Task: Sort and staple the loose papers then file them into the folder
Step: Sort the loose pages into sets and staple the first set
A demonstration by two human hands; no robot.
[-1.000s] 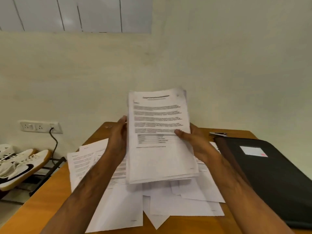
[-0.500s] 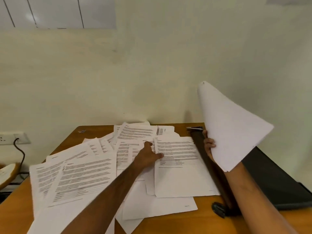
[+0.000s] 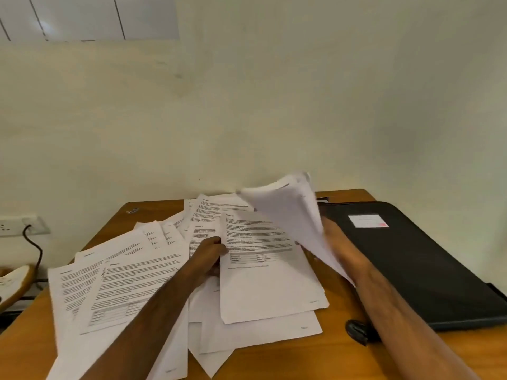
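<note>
Several loose printed sheets [image 3: 131, 281] lie fanned over the wooden table [image 3: 274, 363]. My left hand [image 3: 210, 253] grips the left edge of the top sheet [image 3: 263, 272] in the middle of the pile. My right hand [image 3: 338, 248] holds a bent, blurred bundle of papers [image 3: 293, 212] above the right side of the pile, beside the folder. The closed black folder [image 3: 417, 267], with a white label [image 3: 367, 221], lies at the right. A dark object, perhaps the stapler [image 3: 356, 331], shows by the folder's near corner, partly hidden by my right forearm.
A wall stands right behind the table. A wall socket with a black cable [image 3: 33, 242] is at the left. A white shoe [image 3: 13, 283] sits on a rack beside the table's left edge. A small metal clip [image 3: 133, 210] lies at the far left corner.
A second ago both hands held the bundle upright. Now my right hand alone has lowered it toward the pile from over the folder. My left hand moved onto the top sheet and grips its edge.
</note>
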